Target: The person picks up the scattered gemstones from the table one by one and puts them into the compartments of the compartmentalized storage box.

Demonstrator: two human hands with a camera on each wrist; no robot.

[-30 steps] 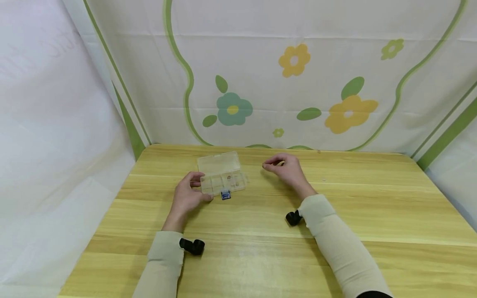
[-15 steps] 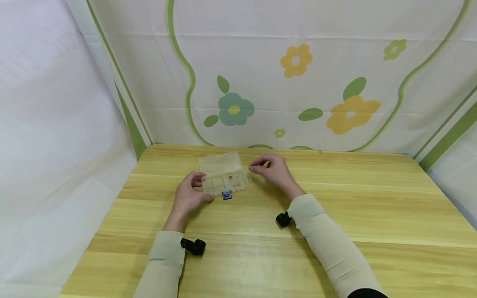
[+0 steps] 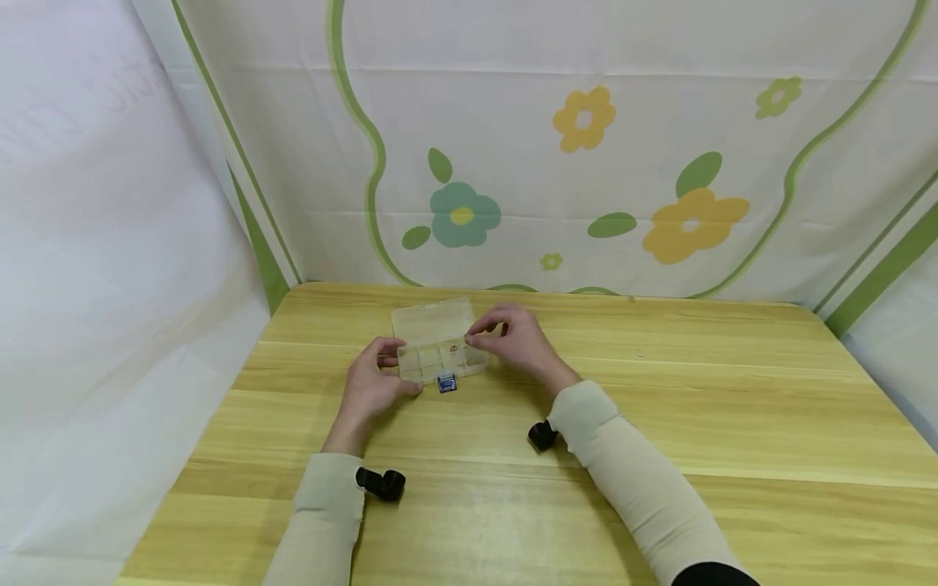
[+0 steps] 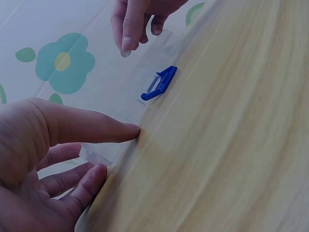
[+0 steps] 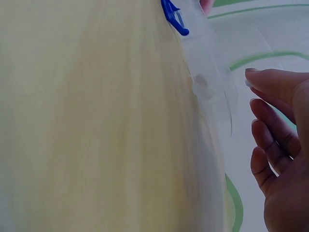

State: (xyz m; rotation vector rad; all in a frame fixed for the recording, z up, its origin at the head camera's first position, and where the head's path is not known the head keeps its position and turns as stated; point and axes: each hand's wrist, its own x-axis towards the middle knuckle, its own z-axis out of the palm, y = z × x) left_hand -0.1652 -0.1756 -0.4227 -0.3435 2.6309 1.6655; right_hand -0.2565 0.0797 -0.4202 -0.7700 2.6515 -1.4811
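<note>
A clear plastic compartment box point(image 3: 431, 368) lies on the table with its lid point(image 3: 434, 322) raised at the back. At its front edge is a blue clip-like piece point(image 4: 160, 84). A small reddish item point(image 3: 453, 348) lies in one compartment. My left hand point(image 3: 372, 384) grips the box's left end, thumb at the front and fingers at the side. Above the box's right compartments, my right hand point(image 3: 515, 338) pinches a tiny whitish piece point(image 5: 248, 83) between thumb and forefinger. Its kind is too small to tell.
The wooden table point(image 3: 469, 488) ends at the back against a flowered white cloth point(image 3: 528, 163). Off to the right lies a tiny pale piece point(image 3: 641, 354). A small brownish speck point(image 3: 632, 299) is near the back edge.
My right hand has moved left, from beside the box to over its right compartments, fingertips still pinched. My left hand and the box have stayed in place.
</note>
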